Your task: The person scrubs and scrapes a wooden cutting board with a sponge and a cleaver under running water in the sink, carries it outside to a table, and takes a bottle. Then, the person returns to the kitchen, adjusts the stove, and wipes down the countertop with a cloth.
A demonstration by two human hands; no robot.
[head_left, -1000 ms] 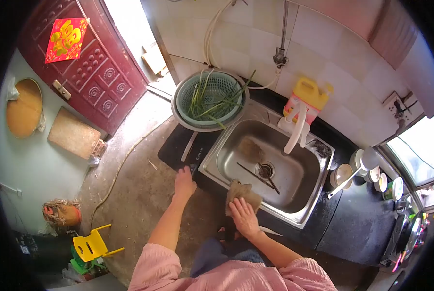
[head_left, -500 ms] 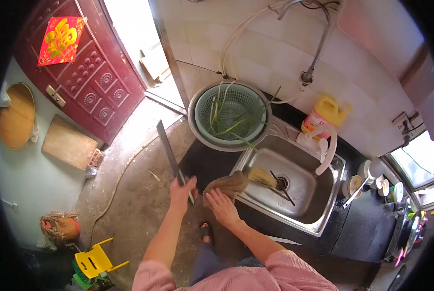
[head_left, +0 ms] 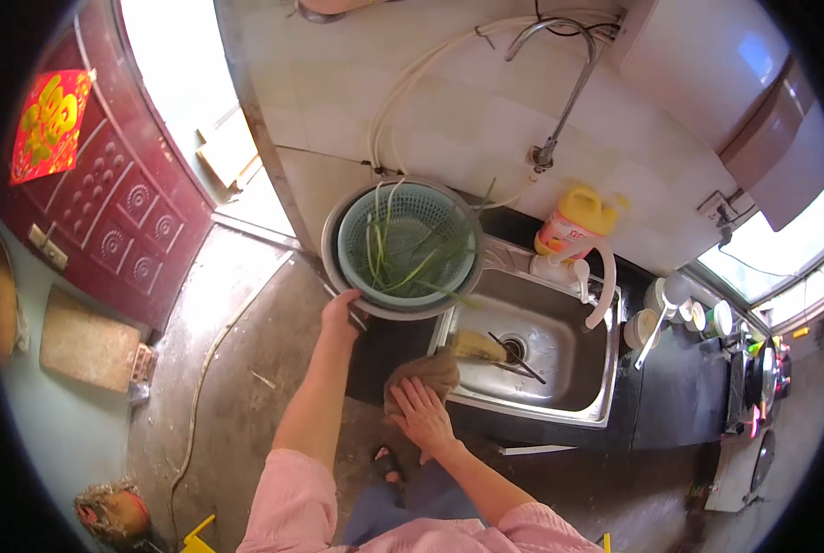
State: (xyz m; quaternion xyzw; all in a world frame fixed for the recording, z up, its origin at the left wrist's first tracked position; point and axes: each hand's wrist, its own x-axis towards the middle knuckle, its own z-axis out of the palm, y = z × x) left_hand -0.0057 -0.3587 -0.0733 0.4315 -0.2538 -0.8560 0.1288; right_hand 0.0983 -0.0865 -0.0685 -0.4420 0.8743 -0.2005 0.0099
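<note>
My left hand (head_left: 341, 315) is closed at the lower left rim of a metal basin (head_left: 331, 253). It grips a knife (head_left: 360, 323); only a short piece shows by the fingers, and I cannot make out the blade clearly against the basin. Inside the basin sits a pale green colander (head_left: 412, 300) with long green onion stalks (head_left: 382, 235) in it. My right hand (head_left: 423, 415) lies with fingers spread on a brown cloth (head_left: 440, 370) at the counter's edge, beside the sink.
The steel sink (head_left: 559, 364) holds a yellowish sponge-like piece (head_left: 476, 347) and a dark thin utensil (head_left: 527, 370). Behind it stand a yellow jug (head_left: 582, 217) and a tap (head_left: 546, 152). Several bowls (head_left: 642, 327) line the counter's right side. A hose (head_left: 197, 396) runs along the floor.
My left hand has moved up with the knife to the basin's rim. My right hand has stayed on the cloth. The view has shifted to the right.
</note>
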